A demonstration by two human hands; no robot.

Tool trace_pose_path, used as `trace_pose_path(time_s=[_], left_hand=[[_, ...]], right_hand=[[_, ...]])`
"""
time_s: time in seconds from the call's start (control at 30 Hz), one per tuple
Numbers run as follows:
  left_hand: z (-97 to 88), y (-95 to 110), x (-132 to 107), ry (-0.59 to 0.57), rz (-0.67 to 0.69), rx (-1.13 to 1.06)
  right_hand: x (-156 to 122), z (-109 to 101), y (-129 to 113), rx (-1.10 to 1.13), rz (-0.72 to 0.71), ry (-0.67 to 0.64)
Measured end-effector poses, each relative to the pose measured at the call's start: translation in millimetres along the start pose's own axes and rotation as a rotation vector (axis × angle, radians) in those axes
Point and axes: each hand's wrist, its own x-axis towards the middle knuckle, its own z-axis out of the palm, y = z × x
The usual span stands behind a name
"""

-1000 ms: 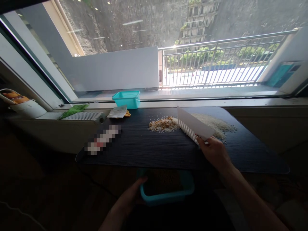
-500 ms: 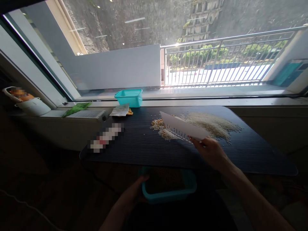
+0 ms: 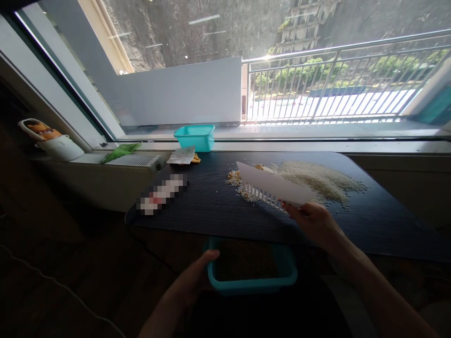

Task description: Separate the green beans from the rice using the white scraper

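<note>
While the right hand (image 3: 313, 218) is clenching one end, the white slotted sheet (image 3: 276, 186) is slanting over the table (image 3: 197, 202), its long axis pointing leftward to the table's far edge, slots facing the near edge. Rice (image 3: 327, 178) is spreading across the table's far-right part; yellowish mixed grains (image 3: 233, 178) are lying at the middle. Below the table's near edge, the left hand (image 3: 200, 270) is gripping a teal tub (image 3: 253, 285) by the rim. At the table's far left, a turquoise bin (image 3: 195, 139) is standing before a window (image 3: 197, 94). The table is leaving a broad dark strip along its near edge.
</note>
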Motion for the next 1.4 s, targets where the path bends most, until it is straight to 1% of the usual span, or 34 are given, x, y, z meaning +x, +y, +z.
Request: trace_pose_path(time_s=[0.13,0.3,0.5,0.7,0.83,1.0,1.13,1.27,1.37,1.4], left_hand=[[-0.8,0,2,0.000,-0.004,-0.010],[-0.8,3,-1,0.027,-0.005,0.017],[-1.1,5,-4,0.034,0.013,0.023],[-1.0,7,-5,0.043,0.019,0.020],[-0.9,8,-7,0.047,0.035,0.008],[-2.5,10,-11,0.076,0.026,0.044],[-3.9,11,-17,0.046,0.048,-0.019],[-5.7,10,-29,0.042,0.065,-0.061],[-9.6,8,-38,0.042,0.049,-0.112],[-11.2,7,-41,0.045,0.043,-0.125]], right_hand=[[0,-3,-1,-0.009,-0.021,-0.026],[0,-5,-4,0.011,0.012,-0.021],[-3,-5,-9,0.052,-0.024,-0.079],[-7,-10,-9,0.067,-0.022,-0.094],[-9,-8,-13,0.076,-0.029,-0.126],[-11,-1,-13,0.119,-0.071,-0.203],[-20,7,-16,0.157,-0.125,-0.274],[-38,8,-36,0.202,-0.200,-0.394],[-51,1,-51,0.221,-0.229,-0.477],[-53,-2,-52,0.223,-0.227,-0.478]])
